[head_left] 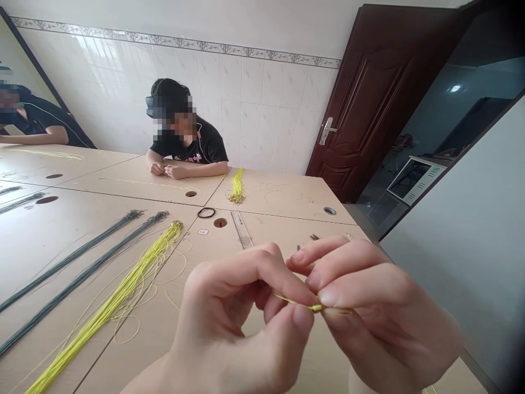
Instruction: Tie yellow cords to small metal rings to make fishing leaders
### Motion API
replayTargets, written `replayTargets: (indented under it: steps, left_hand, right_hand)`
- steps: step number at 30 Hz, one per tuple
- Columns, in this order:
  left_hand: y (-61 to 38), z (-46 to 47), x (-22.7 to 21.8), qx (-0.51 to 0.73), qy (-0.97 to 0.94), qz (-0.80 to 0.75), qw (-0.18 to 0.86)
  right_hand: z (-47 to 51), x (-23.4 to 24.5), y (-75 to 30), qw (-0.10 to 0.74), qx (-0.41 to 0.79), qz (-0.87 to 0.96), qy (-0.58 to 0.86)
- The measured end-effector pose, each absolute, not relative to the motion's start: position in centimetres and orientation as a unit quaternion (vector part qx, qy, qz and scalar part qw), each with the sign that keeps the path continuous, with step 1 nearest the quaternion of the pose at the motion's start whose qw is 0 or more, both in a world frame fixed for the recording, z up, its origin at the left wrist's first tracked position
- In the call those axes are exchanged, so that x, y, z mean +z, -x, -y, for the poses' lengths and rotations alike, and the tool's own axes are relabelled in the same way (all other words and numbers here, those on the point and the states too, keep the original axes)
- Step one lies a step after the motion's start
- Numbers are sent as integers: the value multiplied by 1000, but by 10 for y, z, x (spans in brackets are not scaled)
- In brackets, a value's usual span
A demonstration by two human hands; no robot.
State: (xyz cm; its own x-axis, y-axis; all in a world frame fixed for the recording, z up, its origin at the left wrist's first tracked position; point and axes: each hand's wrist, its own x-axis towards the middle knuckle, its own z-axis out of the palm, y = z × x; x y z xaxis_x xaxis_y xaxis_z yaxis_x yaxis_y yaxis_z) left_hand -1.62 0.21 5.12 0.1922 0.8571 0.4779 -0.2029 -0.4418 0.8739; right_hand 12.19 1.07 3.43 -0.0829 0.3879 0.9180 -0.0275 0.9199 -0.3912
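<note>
Close in front of the camera, my left hand point(250, 312) pinches a thin yellow cord point(315, 308) between thumb and forefinger. My right hand point(369, 301) grips the same cord just to the right, its fingertips meeting those of the left. A small knot-like lump of cord shows between the two pinches. Most of the cord is hidden by my fingers. On the table to the left lies a long bundle of yellow cords point(123, 284), with loose strands curling off its right side.
Two dark green cord bundles point(94, 284) lie further left. Beyond my hands are a clear ruler point(241, 230), a black ring point(206, 212), a tape roll point(329, 210) and another yellow bundle point(237, 189). A person point(186, 131) sits across the table, another at far left.
</note>
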Motion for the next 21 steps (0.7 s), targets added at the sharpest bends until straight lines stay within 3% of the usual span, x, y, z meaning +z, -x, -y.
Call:
replayTargets:
  steps: [21]
  left_hand:
    - [18,-5,47,578,-633,-252,450]
  right_hand:
    - [-8,36,-123,660,136,724,149]
